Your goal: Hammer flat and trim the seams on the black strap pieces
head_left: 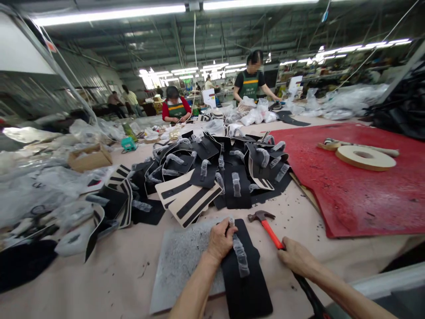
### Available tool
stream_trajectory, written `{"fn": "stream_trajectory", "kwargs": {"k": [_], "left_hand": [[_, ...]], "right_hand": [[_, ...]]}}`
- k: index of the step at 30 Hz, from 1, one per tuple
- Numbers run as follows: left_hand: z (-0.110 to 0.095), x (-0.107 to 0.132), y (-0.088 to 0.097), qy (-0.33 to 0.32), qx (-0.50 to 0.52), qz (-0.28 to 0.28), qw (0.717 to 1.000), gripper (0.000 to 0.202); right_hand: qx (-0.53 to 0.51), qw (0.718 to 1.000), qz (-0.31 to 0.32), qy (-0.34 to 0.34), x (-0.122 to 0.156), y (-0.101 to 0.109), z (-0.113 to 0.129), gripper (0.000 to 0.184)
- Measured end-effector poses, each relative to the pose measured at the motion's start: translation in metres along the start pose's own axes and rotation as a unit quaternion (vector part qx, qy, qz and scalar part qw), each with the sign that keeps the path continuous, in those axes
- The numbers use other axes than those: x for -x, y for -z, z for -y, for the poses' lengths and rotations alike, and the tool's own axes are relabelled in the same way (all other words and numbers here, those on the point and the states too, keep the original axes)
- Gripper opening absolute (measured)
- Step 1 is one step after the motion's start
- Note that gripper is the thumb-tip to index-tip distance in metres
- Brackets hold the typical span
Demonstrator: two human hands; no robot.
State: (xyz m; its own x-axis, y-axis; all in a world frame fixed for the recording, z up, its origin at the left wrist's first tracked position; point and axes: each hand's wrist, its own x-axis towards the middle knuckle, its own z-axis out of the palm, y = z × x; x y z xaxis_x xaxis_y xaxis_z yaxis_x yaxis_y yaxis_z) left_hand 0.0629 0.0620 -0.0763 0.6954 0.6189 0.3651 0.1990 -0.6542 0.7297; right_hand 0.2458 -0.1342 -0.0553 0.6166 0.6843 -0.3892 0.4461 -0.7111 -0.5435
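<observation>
My left hand (pixel 220 239) is closed in a pinch on a small upright tool set against the top of a black flat piece (pixel 244 283). A strip of clear plastic tabs (pixel 241 256) lies along that piece. The piece rests partly on a grey speckled slab (pixel 179 261). My right hand (pixel 295 257) is wrapped round the handle of a hammer (pixel 270 232) with an orange neck. Its steel head lies on the table just right of my left hand.
A heap of black and striped cut pieces (pixel 212 173) fills the table behind. A red mat (pixel 348 186) at right carries a tape roll (pixel 365 157). Plastic bags (pixel 40 186) and a cardboard box (pixel 89 157) crowd the left. Two aproned people work at the far end.
</observation>
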Motion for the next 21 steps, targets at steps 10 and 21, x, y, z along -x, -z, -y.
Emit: {"fn": "stream_trajectory", "kwargs": {"k": [10, 21], "left_hand": [[0.001, 0.001, 0.001, -0.001, 0.018, -0.013, 1.0, 0.007], [0.004, 0.002, -0.002, -0.002, 0.012, -0.009, 1.0, 0.01]], "right_hand": [[-0.206, 0.974, -0.051, 0.081, 0.045, 0.031, 0.065, 0.038], [0.074, 0.942, -0.216, 0.245, 0.057, 0.069, 0.093, 0.032]]}}
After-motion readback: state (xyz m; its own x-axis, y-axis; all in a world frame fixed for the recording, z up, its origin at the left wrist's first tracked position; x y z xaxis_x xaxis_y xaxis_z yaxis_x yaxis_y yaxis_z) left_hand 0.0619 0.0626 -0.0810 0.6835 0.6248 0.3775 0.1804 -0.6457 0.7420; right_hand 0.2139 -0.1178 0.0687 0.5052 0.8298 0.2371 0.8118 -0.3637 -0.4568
